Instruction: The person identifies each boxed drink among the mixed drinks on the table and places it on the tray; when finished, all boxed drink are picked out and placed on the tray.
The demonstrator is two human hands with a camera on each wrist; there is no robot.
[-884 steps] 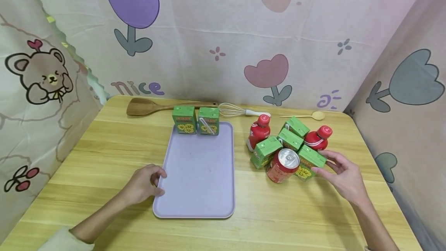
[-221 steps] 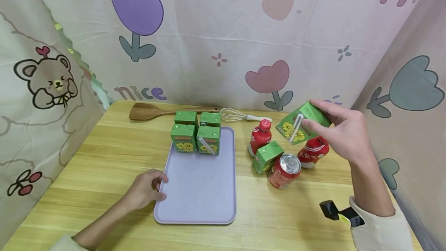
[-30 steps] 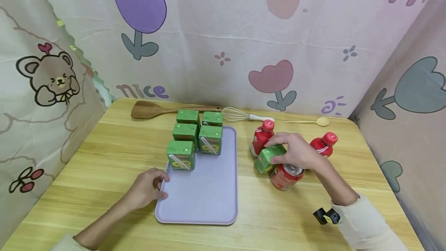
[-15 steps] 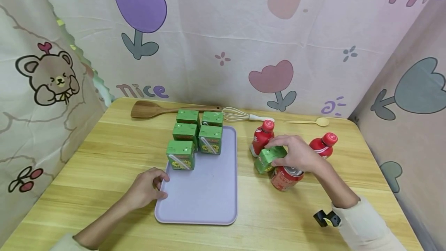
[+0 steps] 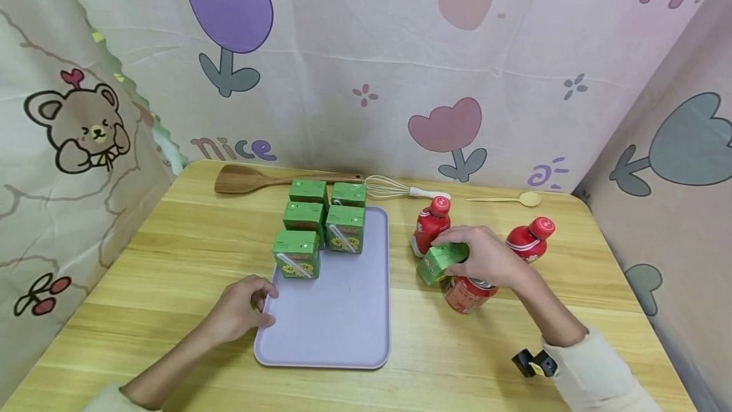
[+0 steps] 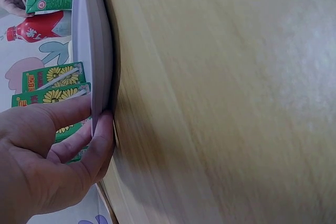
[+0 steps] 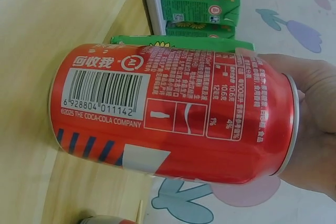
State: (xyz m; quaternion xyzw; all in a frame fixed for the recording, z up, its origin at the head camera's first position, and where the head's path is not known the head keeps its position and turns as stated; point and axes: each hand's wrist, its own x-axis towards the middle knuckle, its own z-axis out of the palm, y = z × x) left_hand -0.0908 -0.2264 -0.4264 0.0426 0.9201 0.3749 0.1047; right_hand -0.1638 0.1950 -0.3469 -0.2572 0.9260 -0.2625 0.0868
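My left hand pinches the left rim of a lilac tray; in the left wrist view its fingers hold the tray's edge from both sides. Several green juice boxes stand in two columns on the tray's far part, the left column reaching nearer. To the right of the tray, my right hand grips another green juice box by its top, the box still among the drinks. Against that hand stands a red cola can, its top partly covered; it blocks much of the right wrist view.
Red bottles stand behind the gripped box and right of the hand, the latter a red bottle. Along the back lie a wooden spatula, a whisk and a wooden spoon. Patterned cloth surrounds the table.
Since the earliest frames, several juice boxes have gone from the right group onto the tray. Over the last second the right hand barely moves on the remaining box; the left keeps its place.
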